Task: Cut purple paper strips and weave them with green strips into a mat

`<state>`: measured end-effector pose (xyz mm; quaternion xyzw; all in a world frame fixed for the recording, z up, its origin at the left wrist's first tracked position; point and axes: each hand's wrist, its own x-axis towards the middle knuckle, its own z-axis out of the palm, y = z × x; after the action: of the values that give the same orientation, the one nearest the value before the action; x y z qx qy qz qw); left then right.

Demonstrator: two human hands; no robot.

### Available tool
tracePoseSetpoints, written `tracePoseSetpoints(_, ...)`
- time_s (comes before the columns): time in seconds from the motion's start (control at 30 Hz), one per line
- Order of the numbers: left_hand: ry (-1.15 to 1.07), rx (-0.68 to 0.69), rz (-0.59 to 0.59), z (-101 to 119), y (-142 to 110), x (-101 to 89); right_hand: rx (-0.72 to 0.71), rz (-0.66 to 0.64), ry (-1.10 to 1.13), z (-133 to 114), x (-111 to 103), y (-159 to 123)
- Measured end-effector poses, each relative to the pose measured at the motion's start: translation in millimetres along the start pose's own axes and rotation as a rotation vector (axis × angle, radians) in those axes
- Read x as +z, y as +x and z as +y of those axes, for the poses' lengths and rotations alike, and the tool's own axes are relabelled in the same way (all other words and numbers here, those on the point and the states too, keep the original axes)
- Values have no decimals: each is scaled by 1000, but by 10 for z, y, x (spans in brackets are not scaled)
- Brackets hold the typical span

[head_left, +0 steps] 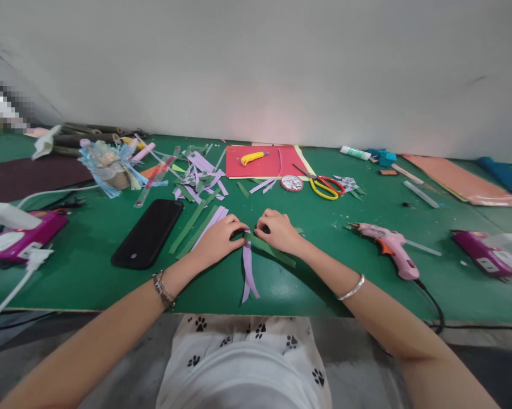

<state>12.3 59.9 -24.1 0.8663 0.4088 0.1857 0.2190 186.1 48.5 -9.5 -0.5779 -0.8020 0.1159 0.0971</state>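
Note:
My left hand [219,238] pinches the top of a folded purple paper strip [248,270], whose two tails hang toward the table's front edge. A green paper strip [277,253] crosses it there and slants down to the right. Opposite, my right hand [280,232] has its thumb and forefinger closed at the green strip, beside the crossing point. The exact grip of its fingertips is partly hidden. Loose green strips [193,228] and purple strips [211,224] lie beside and beneath my left hand.
Left of my hands lies a black phone [149,234]. Scissors [324,184], a yellow cutter [253,158] on red paper [239,170], and a heap of paper strips [200,176] are farther back. A pink glue gun [387,244] with a cord rests at right, near a purple power strip [490,253].

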Motion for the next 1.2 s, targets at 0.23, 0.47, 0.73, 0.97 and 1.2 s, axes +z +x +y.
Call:
tracePoseSetpoints(0.23,50,-10,19,26,-16,-7,22,77,41,6,-28,-24)
tracePoseSetpoints(0.47,226,56,1,37,-46,-11,-45,6,152,-72,-96,-115)
tracePoseSetpoints(0.73,375,157,14,14,-106,-6,-6,-19,55,-10,-49,-71)
tracePoseSetpoints(0.97,312,93,29,69,-124,-11,-158,50,87,72,-17,-21)
tracePoseSetpoints(1.2,344,215,-39,62,-157,-25,-165,76,67,83,32,-35)
